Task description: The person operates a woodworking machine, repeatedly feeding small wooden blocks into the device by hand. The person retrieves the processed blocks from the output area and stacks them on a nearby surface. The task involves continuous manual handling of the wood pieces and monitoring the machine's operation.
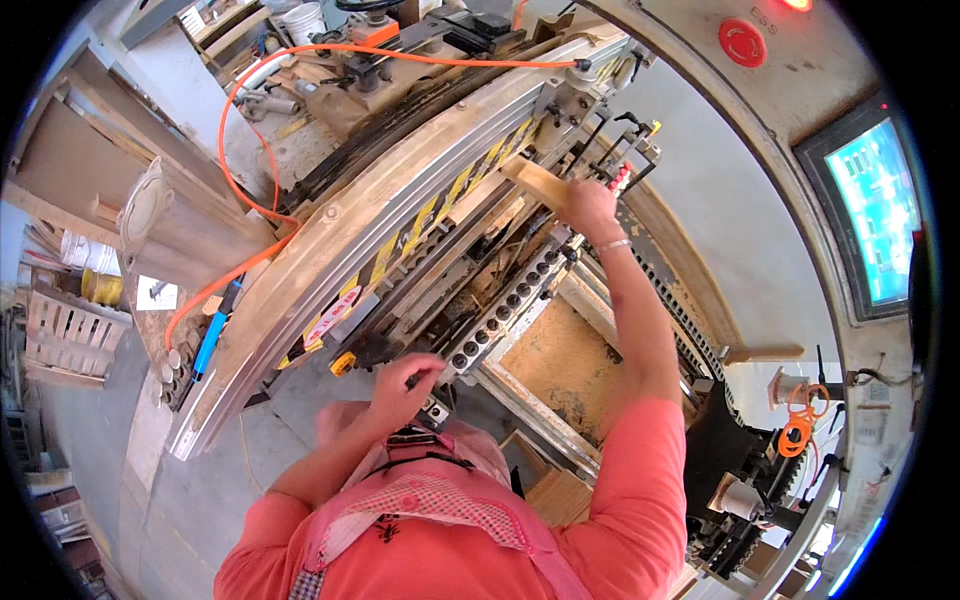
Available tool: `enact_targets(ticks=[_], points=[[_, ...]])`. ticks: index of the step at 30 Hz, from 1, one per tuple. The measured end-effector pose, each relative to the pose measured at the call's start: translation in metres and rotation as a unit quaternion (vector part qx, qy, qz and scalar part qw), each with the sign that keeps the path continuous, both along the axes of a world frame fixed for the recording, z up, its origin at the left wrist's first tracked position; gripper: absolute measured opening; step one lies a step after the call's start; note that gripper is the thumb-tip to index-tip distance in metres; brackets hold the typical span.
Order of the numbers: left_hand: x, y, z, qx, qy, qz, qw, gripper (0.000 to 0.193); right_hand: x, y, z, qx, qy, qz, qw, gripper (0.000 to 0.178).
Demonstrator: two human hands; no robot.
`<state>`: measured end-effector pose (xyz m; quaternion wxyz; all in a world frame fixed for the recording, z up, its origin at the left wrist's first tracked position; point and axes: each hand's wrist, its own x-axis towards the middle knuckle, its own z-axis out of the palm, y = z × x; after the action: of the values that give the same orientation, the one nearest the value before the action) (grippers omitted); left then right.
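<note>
My right hand (588, 208) reaches far over the machine and grips the near end of a short pale wooden board (538, 182). The board's far end points toward a yellow-and-black striped guard strip (462, 188). Close to my body, my left hand (405, 388) is held with its fingers curled in, beside the lower end of a metal bar with a row of round black pads (510, 300). A dark spot shows between thumb and fingers; whether it is an object or shadow is unclear. Below my right forearm lies a framed bed covered in sawdust (560, 360).
An orange hose (228, 160) loops over the wood-topped machine beam (330, 235) at the left. A red stop button (742, 42) and a lit control screen (868, 210) sit on the right-hand panel. Orange-handled scissors (798, 430) hang at the lower right. A grey cylinder (185, 220) stands left.
</note>
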<state>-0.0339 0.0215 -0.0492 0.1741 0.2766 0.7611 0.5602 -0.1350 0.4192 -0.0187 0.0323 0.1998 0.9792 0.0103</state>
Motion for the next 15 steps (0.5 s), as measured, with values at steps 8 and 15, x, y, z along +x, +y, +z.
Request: enact_targets(ticks=[8,15], points=[[-0.024,0.056,-0.010,0.171,-0.330,-0.060,0.926,0.054,0.134,-0.108,0.046,-0.368,0.021,0.054,0.928,0.041],[-0.006,0.042,-0.019,0.195,-0.368,-0.136,0.899,0.045,0.184,-0.175,0.026,-0.584,-0.004,-0.013,0.812,0.045]])
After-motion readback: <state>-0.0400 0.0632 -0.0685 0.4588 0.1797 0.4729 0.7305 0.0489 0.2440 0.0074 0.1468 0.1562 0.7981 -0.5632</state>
